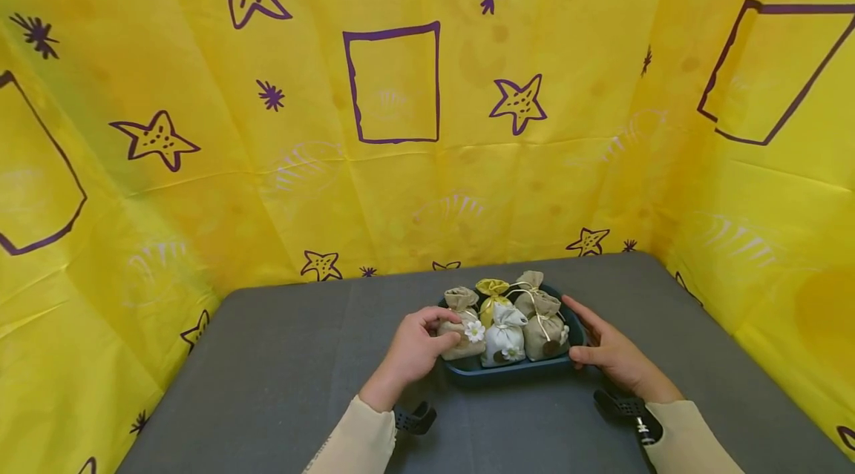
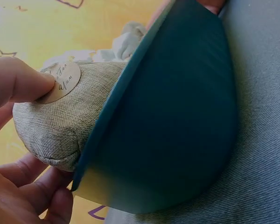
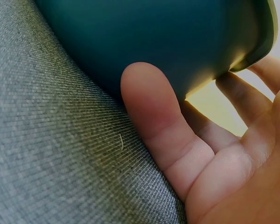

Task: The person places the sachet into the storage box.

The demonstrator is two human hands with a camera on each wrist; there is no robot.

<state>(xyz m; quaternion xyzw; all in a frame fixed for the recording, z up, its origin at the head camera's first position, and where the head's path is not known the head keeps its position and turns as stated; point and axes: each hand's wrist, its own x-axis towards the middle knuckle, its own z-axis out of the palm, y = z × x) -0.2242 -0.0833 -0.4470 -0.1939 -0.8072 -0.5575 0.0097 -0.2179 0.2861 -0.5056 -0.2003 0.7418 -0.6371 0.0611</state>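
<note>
Yellow cloth with purple stars and squares (image 1: 392, 81) backs a grey fabric-covered table (image 1: 280, 355). Dark teal tray (image 1: 508, 370) sits on the table, centre front, packed with small drawstring pouches: beige pouch (image 1: 461, 318) at the tray's left end, white pouch (image 1: 504, 337) in the middle front, tan pouch (image 1: 542, 322) right, yellow-topped pouch (image 1: 491, 292) behind.

Left hand (image 1: 414, 348) is at the tray's left end, fingers curled around the beige pouch; in the left wrist view a fingertip (image 2: 23, 81) presses the round paper label (image 2: 60, 81) on that pouch (image 2: 56, 126), other fingers below it near the tray's rim (image 2: 102, 126).

Right hand (image 1: 611, 351) lies along the tray's right end, fingers fairly straight. In the right wrist view the thumb (image 3: 149, 112) touches the tray wall (image 3: 144, 37); the fingers seem to reach under the rim, actual grip unclear.
</note>
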